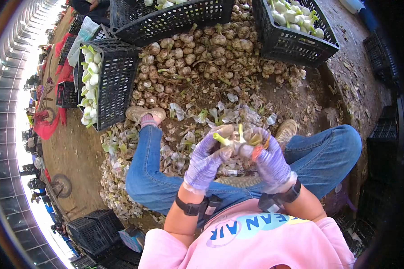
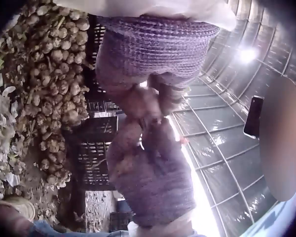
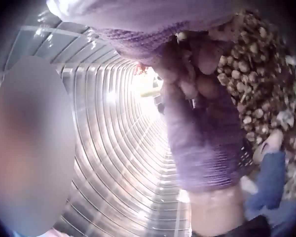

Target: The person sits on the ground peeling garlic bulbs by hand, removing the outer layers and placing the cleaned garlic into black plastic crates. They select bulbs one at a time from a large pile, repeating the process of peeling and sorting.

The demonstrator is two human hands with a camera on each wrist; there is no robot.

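Note:
My left hand and right hand, both in purple knit gloves under clear plastic, meet in front of my lap. Between their curled fingers they grip garlic, a pale bulb partly covered by fingertips. One green-tipped stem sticks out by the left fingers, and a second pale stem points up beside the right ones. Something orange shows at a right finger. In the left wrist view the two gloves touch at the fingertips, the garlic mostly hidden in shadow.
Unpeeled garlic lies heaped ahead, with peeled skins strewn around my legs. Black crates of cleaned garlic stand left and right, another crate at the back. Stacked crates sit behind at lower left.

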